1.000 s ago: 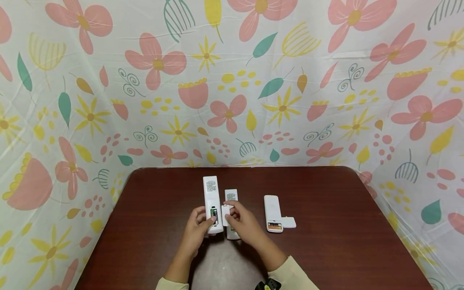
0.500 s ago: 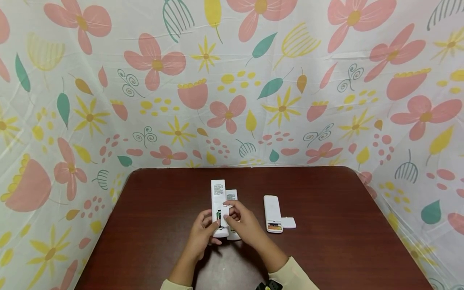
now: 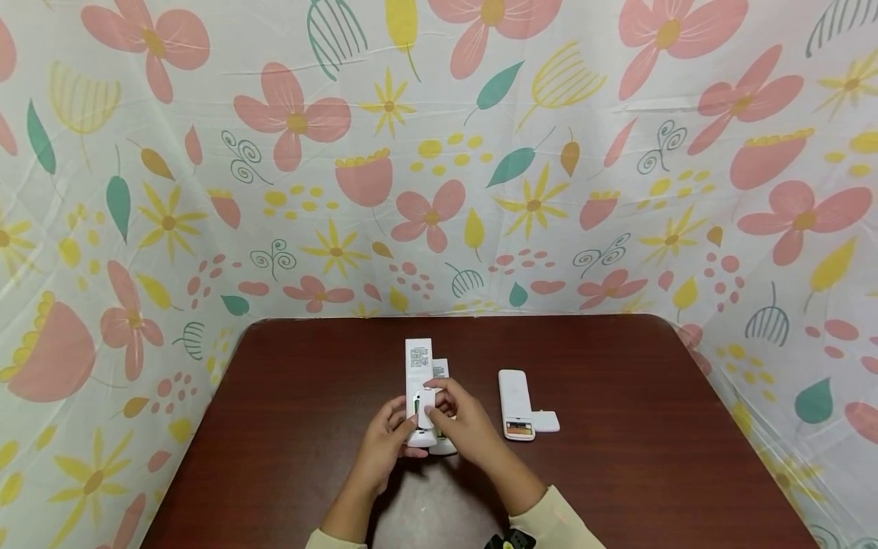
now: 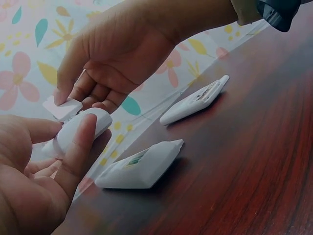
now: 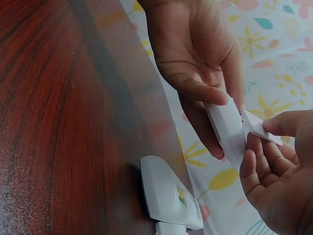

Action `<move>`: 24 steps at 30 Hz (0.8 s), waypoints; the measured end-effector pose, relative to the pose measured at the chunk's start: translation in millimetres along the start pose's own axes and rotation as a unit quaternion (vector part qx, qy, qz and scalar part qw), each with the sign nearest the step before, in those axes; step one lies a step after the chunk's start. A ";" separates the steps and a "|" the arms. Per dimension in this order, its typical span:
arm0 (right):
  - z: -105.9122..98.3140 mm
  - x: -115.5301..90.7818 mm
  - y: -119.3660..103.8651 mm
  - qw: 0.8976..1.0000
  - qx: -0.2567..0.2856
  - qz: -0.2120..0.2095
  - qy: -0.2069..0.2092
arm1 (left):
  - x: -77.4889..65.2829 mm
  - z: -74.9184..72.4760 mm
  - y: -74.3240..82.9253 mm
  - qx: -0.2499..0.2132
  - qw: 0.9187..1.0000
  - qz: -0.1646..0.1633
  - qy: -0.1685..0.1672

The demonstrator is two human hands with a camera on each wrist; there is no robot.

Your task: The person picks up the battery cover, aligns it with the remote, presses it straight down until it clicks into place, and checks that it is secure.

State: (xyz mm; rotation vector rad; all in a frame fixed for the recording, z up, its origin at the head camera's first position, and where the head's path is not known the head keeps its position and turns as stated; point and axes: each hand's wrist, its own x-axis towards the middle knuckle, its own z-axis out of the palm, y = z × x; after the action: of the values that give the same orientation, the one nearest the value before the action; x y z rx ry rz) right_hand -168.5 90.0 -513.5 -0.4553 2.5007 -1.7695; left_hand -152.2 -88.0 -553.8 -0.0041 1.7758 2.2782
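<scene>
Raised over the table, a white remote control (image 3: 419, 358) lies back side up in my left hand (image 3: 377, 446), fingers and thumb gripping its sides near the lower end. My right hand (image 3: 472, 428) pinches a small white battery cover (image 4: 67, 108) between thumb and fingers. The cover sits over part of the held remote's battery compartment, where a green battery (image 3: 416, 407) still shows. In the right wrist view the cover (image 5: 259, 126) looks tilted against the remote (image 5: 227, 128). Below the hands, a second white remote (image 4: 142, 165) rests on the table with its compartment uncovered.
To the right, a third white remote (image 3: 514, 390) lies with its compartment uncovered and orange batteries (image 3: 519, 428) showing. Its loose cover (image 3: 546, 421) lies beside it. The dark wooden table (image 3: 638, 457) ends at a flowered cloth (image 3: 439, 152) behind and at both sides.
My left hand has brought the remote rightward to the battery cover. The cover, beside the remote earlier, now overlaps its compartment. My right hand has barely moved.
</scene>
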 end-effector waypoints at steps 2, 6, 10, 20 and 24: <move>0.3 -0.2 0.1 1.000 0.002 0.002 0.000 | -0.7 0.1 -0.2 -0.001 1.000 -0.001 -0.003; 1.2 -0.7 1.4 1.000 -0.001 -0.001 -0.001 | -1.8 -0.2 -1.1 -0.001 1.000 -0.002 -0.009; 1.8 -1.1 2.5 1.000 -0.006 -0.005 -0.002 | -2.0 -0.5 -1.5 -0.002 1.000 0.004 -0.021; -0.6 -0.1 2.9 1.000 -0.010 -0.017 -0.007 | -0.4 -1.5 0.2 -0.007 0.999 0.005 -0.035; -0.8 0.4 2.4 1.000 -0.012 -0.015 -0.008 | -0.1 -1.3 0.5 -0.009 0.999 0.004 -0.034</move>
State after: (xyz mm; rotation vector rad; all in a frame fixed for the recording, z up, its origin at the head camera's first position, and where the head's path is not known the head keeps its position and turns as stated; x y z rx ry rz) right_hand -169.5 91.4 -515.3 -0.5101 2.5198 -1.7408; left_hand -152.4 -89.4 -553.6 0.0764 1.7248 2.2704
